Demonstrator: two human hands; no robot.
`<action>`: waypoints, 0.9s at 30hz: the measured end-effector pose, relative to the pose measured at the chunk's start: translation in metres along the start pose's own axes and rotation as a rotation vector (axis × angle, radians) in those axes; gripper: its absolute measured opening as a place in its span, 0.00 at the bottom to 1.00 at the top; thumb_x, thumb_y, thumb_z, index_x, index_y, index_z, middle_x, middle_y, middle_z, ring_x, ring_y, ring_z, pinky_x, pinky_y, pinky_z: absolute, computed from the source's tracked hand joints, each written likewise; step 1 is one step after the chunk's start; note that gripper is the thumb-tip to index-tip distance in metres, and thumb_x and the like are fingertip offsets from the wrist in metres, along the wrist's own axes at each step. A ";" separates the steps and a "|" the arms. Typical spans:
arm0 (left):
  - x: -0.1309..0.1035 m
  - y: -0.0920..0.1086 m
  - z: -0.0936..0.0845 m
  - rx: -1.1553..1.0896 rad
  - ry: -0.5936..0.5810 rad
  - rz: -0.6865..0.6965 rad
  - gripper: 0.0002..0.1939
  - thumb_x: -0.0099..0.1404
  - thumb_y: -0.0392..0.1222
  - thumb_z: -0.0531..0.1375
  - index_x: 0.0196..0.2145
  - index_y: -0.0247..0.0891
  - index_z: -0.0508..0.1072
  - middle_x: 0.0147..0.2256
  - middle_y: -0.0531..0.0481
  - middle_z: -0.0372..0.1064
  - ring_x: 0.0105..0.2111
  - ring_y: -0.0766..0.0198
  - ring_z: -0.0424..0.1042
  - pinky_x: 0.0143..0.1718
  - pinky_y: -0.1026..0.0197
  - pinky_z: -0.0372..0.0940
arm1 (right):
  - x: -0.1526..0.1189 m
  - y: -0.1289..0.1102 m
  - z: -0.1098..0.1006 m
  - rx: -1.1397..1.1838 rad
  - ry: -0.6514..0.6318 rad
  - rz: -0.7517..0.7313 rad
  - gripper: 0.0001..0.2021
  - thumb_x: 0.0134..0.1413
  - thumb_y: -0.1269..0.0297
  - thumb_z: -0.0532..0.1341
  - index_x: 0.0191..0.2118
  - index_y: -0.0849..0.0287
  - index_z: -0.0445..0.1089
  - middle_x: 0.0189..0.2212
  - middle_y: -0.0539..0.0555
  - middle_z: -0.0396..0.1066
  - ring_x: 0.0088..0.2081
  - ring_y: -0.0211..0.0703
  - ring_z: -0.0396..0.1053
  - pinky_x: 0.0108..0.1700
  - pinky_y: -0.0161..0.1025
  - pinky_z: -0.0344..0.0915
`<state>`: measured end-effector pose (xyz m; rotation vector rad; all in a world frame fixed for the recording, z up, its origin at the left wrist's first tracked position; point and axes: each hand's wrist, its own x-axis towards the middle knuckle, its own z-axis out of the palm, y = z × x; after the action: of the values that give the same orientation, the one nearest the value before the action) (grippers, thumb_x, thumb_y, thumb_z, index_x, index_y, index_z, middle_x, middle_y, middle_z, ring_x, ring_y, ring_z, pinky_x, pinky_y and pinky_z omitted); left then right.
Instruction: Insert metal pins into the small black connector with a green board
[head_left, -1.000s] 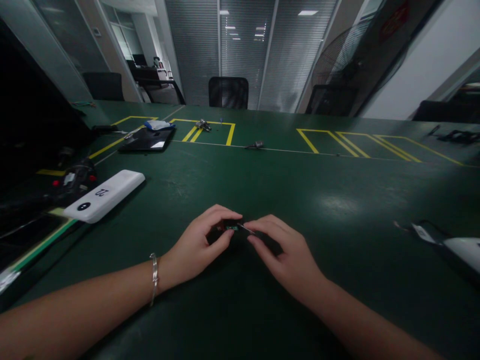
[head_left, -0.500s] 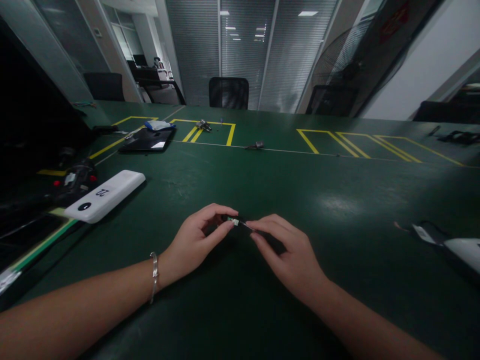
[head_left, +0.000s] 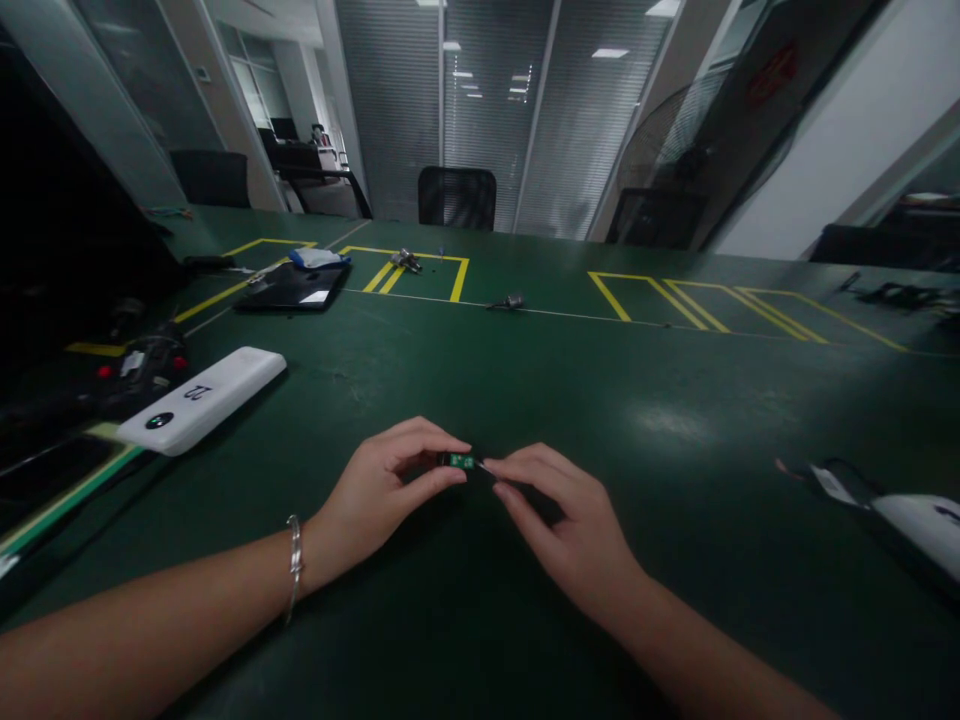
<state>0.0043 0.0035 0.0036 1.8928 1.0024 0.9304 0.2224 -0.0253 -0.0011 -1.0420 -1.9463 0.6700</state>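
A small green circuit board (head_left: 461,461) with a dark end is pinched between the thumb and fingers of my left hand (head_left: 397,472), over the middle of the green table (head_left: 420,370). A bracelet circles my left wrist. Just to the right, my right hand (head_left: 566,500) pinches a thin, dark piece (head_left: 484,466) whose tip points at the board's right end. Whether the piece touches the board cannot be made out. Both forearms reach in from the lower corners.
A white power bank (head_left: 206,400) marked 22 lies at the left, with a black tablet (head_left: 292,286) behind it. Small metal parts (head_left: 406,261) and a dark part (head_left: 514,301) lie farther back. Another white device (head_left: 919,520) is at the right edge.
The board in my left hand now shows its green face, where a white end showed before. Both hands sit slightly lower in the picture, and the whole view has shifted a little.
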 end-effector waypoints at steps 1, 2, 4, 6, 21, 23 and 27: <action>0.000 0.001 0.000 0.012 0.001 0.002 0.11 0.63 0.36 0.63 0.44 0.43 0.76 0.39 0.49 0.71 0.38 0.61 0.72 0.39 0.61 0.68 | 0.000 0.000 0.000 0.002 0.002 0.009 0.14 0.59 0.73 0.58 0.48 0.53 0.73 0.38 0.53 0.71 0.38 0.42 0.71 0.38 0.38 0.69; 0.001 0.002 -0.001 0.021 0.001 0.007 0.12 0.63 0.36 0.63 0.45 0.43 0.76 0.39 0.49 0.72 0.38 0.61 0.72 0.38 0.61 0.68 | 0.000 0.000 0.001 0.007 0.008 -0.007 0.14 0.58 0.73 0.58 0.48 0.53 0.73 0.38 0.53 0.71 0.38 0.42 0.71 0.38 0.38 0.69; 0.002 0.004 0.000 0.031 0.008 0.025 0.12 0.63 0.35 0.62 0.45 0.44 0.77 0.38 0.49 0.73 0.38 0.61 0.73 0.38 0.60 0.69 | 0.000 -0.001 0.001 0.000 0.003 0.008 0.14 0.58 0.73 0.58 0.47 0.54 0.73 0.37 0.54 0.71 0.38 0.42 0.71 0.38 0.38 0.69; 0.002 0.006 0.001 0.023 -0.003 0.034 0.12 0.64 0.35 0.61 0.44 0.44 0.77 0.40 0.49 0.74 0.39 0.60 0.73 0.41 0.60 0.69 | 0.000 -0.002 0.002 -0.004 0.005 0.016 0.13 0.59 0.73 0.58 0.46 0.54 0.73 0.37 0.54 0.71 0.37 0.42 0.71 0.37 0.38 0.68; 0.001 0.003 0.004 -0.195 -0.026 -0.095 0.10 0.62 0.35 0.62 0.41 0.43 0.78 0.38 0.50 0.75 0.39 0.60 0.74 0.40 0.60 0.68 | -0.001 -0.005 0.005 0.027 -0.006 0.018 0.13 0.58 0.74 0.59 0.45 0.53 0.74 0.37 0.53 0.72 0.37 0.42 0.71 0.39 0.37 0.68; 0.001 0.004 0.005 -0.231 -0.012 -0.123 0.09 0.62 0.35 0.62 0.40 0.41 0.78 0.37 0.49 0.75 0.38 0.60 0.74 0.39 0.60 0.68 | -0.001 -0.005 0.005 0.036 -0.007 0.022 0.13 0.58 0.74 0.59 0.45 0.53 0.74 0.37 0.53 0.72 0.38 0.42 0.71 0.39 0.37 0.68; 0.000 0.005 0.006 -0.285 -0.002 -0.152 0.09 0.61 0.35 0.63 0.40 0.39 0.78 0.37 0.48 0.75 0.37 0.60 0.74 0.39 0.59 0.68 | 0.001 -0.006 0.005 0.057 -0.012 0.045 0.13 0.59 0.73 0.59 0.46 0.52 0.74 0.37 0.53 0.72 0.38 0.42 0.71 0.39 0.38 0.68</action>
<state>0.0108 -0.0001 0.0053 1.5597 0.9433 0.9278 0.2155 -0.0285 0.0014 -1.0515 -1.9073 0.7543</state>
